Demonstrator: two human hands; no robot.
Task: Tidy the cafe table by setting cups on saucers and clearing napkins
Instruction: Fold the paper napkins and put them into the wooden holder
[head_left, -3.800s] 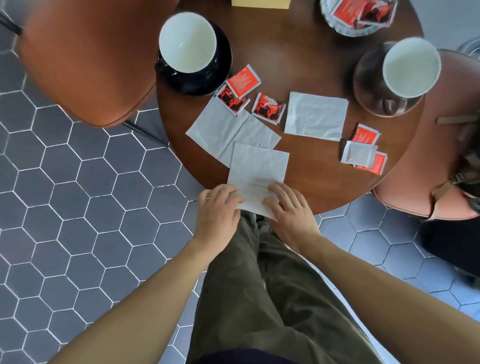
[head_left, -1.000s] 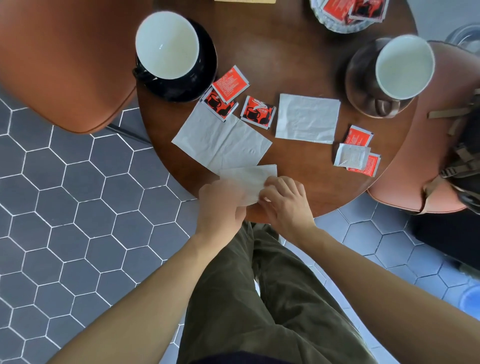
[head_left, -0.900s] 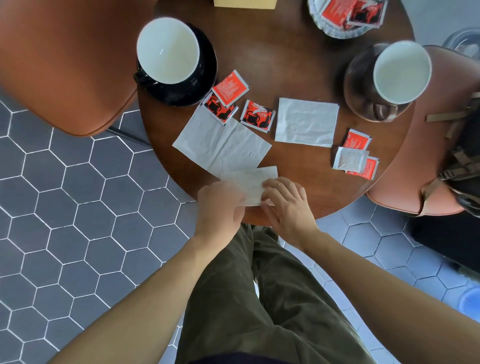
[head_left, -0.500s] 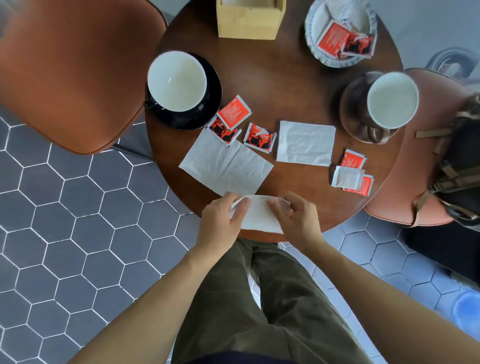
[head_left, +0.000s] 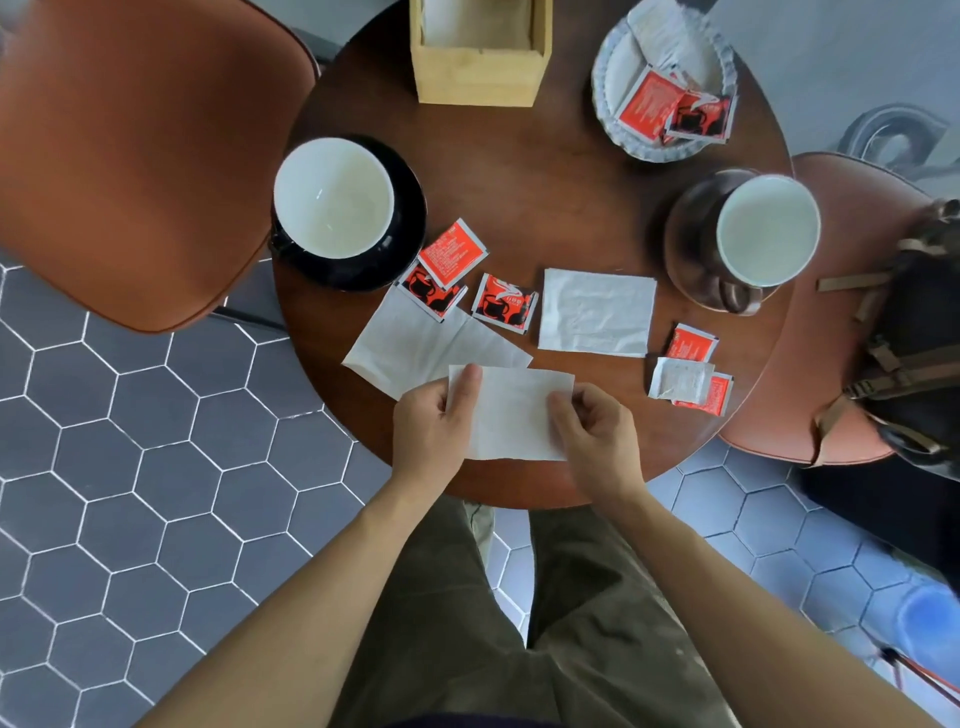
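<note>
Clearing napkins: both hands, left and right, pinch a folded napkin above the tabletop's near edge (two more lie flat); next, probably the wooden box.

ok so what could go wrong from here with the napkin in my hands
The folded napkin is pinched at its ends by the left hand and right hand, so it may spring open if one lets go. The napkin on the table has a sachet on its corner, so lifting it could flick that off.
</note>
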